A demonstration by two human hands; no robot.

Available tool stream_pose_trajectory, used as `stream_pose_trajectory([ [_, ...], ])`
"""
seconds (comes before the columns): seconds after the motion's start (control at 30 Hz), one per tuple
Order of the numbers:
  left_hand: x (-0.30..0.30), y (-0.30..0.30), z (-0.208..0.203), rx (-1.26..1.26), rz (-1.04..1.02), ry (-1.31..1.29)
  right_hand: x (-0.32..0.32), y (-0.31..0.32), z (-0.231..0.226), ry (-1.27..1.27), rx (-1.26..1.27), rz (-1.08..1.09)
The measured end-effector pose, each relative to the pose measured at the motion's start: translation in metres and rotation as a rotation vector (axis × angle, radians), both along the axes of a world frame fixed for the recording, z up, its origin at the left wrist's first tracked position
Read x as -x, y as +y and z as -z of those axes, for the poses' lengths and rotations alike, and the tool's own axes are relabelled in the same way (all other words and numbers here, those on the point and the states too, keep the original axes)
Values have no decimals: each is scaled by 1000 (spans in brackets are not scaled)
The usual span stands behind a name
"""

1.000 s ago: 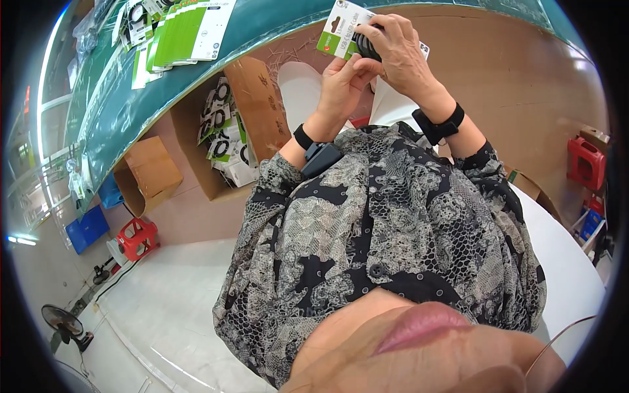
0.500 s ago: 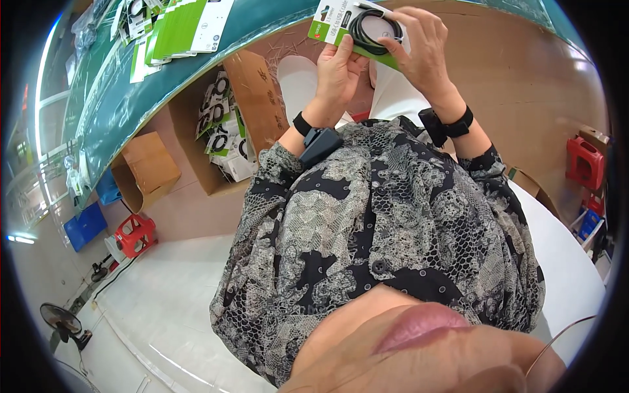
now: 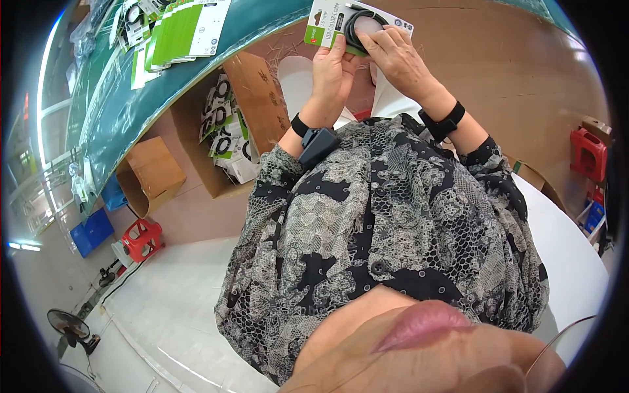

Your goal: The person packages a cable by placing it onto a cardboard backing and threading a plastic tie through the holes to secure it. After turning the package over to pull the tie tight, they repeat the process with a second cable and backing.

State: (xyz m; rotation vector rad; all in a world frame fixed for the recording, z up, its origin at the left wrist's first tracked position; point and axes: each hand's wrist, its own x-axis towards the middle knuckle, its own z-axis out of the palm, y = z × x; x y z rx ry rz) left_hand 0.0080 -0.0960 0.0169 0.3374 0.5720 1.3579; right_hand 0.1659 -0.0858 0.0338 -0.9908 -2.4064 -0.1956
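While two hands meet in front of the body, they have one card (image 3: 332, 19) with one black cable (image 3: 350, 31) on it, held up off the table (image 3: 239, 29) and near its edge. The card is long and flat, and its long side runs from left to right, dipping a little to the right. The end with the hang hole points left, and the front, where the cable sits in a round coil, faces up. The left hand (image 3: 331, 75) pinches the near edge of the card, with its thumb on top and its fingers mostly hidden under it, so that grip is narrow. The right hand (image 3: 401, 64) has its fingers bent and close together on the near right part of the coil; I cannot tell if it grips or just presses. Each wrist wears one black band, two in all. On the table, to the left, lies one pile of green and white flat cards (image 3: 187, 33), too many to count. Below the table is one big open box (image 3: 190, 141) with many packs (image 3: 226, 128) in it, and beside it one small brown box (image 3: 157, 167). Two red stools (image 3: 144, 241) stand about, one far left and one far right.
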Motion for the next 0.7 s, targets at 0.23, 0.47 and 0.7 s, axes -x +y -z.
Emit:
stream_pose_trajectory([
  [0.23, -5, -3, 11, -42, 47, 20, 0, -7, 1, -62, 79, 41],
  [0.47, -2, -3, 14, -66, 55, 88, -2, -7, 2, 82, 98, 33],
  [0.7, -6, -11, 9, -28, 51, 95, -4, 13, -5, 11, 190, -84],
])
